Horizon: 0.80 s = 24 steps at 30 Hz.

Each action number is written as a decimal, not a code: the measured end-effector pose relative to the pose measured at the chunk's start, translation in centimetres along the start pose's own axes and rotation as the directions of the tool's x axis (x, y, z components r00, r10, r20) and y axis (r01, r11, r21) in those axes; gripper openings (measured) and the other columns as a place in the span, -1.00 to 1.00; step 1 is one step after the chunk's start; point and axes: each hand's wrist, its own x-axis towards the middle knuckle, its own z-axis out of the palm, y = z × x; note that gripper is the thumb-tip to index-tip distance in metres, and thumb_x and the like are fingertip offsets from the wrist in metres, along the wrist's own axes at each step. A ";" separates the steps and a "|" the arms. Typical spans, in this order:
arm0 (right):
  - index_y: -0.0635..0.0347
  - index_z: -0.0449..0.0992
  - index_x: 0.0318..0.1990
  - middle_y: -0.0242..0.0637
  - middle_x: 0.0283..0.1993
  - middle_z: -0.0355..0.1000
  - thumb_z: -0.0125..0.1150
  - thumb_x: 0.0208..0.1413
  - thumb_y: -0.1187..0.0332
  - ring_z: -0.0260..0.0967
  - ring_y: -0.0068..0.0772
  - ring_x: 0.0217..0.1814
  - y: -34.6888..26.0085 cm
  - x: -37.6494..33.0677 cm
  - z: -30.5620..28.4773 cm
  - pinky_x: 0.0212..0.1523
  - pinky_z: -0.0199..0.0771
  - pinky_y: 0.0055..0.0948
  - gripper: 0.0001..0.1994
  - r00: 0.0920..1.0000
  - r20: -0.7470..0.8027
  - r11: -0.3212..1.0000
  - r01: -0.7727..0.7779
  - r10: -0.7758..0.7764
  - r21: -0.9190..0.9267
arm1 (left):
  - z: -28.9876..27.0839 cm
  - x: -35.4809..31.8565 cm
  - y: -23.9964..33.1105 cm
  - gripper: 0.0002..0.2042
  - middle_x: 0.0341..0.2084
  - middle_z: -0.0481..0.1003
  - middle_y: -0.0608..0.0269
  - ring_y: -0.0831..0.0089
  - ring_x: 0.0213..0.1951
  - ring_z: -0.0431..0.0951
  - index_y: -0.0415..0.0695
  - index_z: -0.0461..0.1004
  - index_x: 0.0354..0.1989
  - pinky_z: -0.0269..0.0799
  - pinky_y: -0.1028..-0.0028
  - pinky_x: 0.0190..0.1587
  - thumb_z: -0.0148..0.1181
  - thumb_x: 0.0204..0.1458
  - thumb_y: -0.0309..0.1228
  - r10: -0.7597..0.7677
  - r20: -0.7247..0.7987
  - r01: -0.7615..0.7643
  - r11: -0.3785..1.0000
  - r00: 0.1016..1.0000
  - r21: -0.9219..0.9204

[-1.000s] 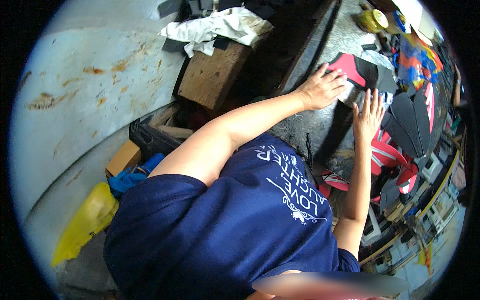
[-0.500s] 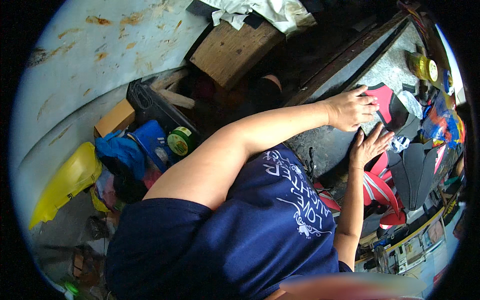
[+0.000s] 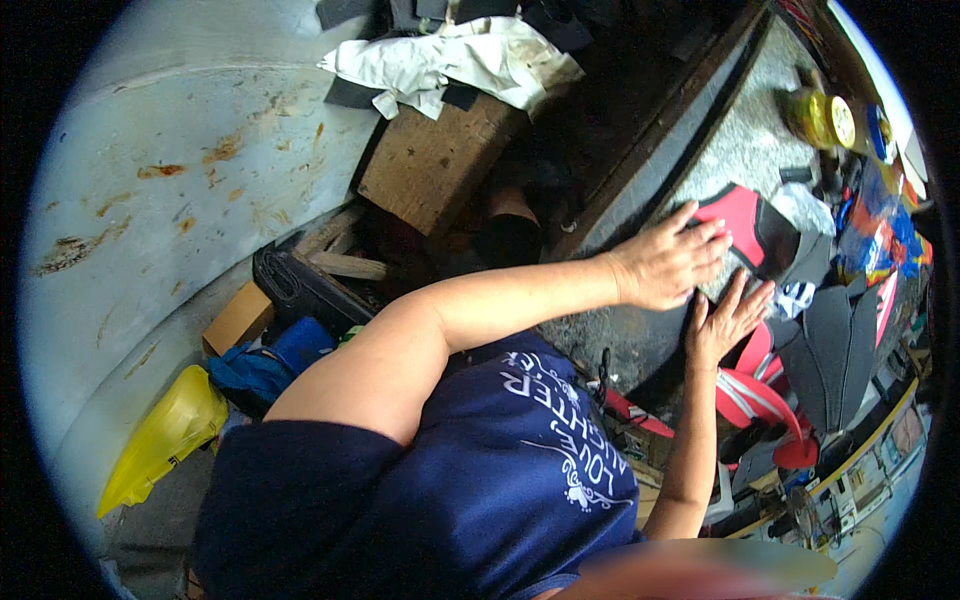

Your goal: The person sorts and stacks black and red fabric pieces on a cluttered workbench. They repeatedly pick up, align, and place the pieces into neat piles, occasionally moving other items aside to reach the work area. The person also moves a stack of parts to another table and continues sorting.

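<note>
A red and black cut piece [image 3: 735, 218], shaped like part of a shoe upper, lies flat on the grey worktop [image 3: 735, 145]. My left hand [image 3: 672, 262] rests with fingers stretched out on the near edge of its red part. Just to the right, my right hand [image 3: 730, 322] lies with fingers spread at the lower edge of the same piece. Neither hand grips anything. Beside my right hand are black flat pieces [image 3: 832, 350] and red strips with pale stripes [image 3: 757, 392]. Crumpled clear plastic [image 3: 803, 209] touches the piece's far side.
Yellow jars [image 3: 822, 119] stand at the worktop's far right, near colourful plastic packaging [image 3: 875, 235]. Left of the worktop is a wooden box [image 3: 432, 165] with white cloth [image 3: 490, 58] on it. A yellow plastic thing [image 3: 165, 440] and a cardboard box [image 3: 238, 318] sit by the rusty wall.
The whole view has shifted, so the worktop and hands appear farther left and slightly lower. Both hands stay on or at the red and black piece.
</note>
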 end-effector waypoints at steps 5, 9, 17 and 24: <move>0.08 0.13 0.34 0.19 0.45 -0.30 -0.21 0.14 -0.27 -0.36 0.21 0.50 -0.8 0.4 -0.5 0.39 -0.38 0.14 -0.24 1.000 -0.010 1.000 0.011 -0.011 -0.022 | -0.3 0.0 0.1 -0.56 0.19 0.25 0.06 0.13 0.31 0.11 -0.13 0.39 0.06 -0.14 -0.13 0.31 -0.01 0.02 -0.21 0.000 -0.003 0.001 1.000 1.000 0.030; 0.08 0.15 0.33 0.16 0.45 -0.26 -0.28 0.15 -0.29 -0.36 0.16 0.50 -1.1 0.5 -0.6 0.40 -0.41 0.13 -0.24 0.999 0.023 0.998 -0.034 0.035 -0.062 | -0.4 -0.2 0.0 -0.59 0.24 0.20 0.04 0.12 0.34 0.04 -0.13 0.39 0.06 -0.19 -0.11 0.33 -0.05 0.04 -0.25 -0.020 0.033 0.022 0.996 0.999 -0.081; 0.02 0.19 0.32 0.09 0.45 -0.19 -0.37 0.16 -0.31 -0.35 0.07 0.52 -0.4 -0.2 -0.2 0.41 -0.56 0.10 -0.25 0.994 0.033 0.980 -0.095 0.102 -0.175 | -0.5 -0.1 -0.2 -0.61 0.25 0.17 0.03 0.08 0.36 0.00 -0.10 0.41 0.01 -0.23 -0.07 0.34 0.05 -0.02 -0.29 -0.015 0.110 0.051 0.943 0.994 -0.330; -0.13 0.23 0.29 0.02 0.45 -0.14 -0.36 0.11 -0.36 -0.29 0.10 0.50 -0.1 -0.4 -0.5 0.39 -0.46 0.17 -0.26 0.991 0.012 0.949 -0.121 0.130 -0.291 | -2.2 2.6 -1.3 -0.62 0.22 0.19 0.00 0.10 0.30 0.09 -0.06 0.45 -0.05 -0.01 0.01 0.25 0.14 -0.12 -0.31 0.077 0.278 0.040 0.919 0.958 -0.392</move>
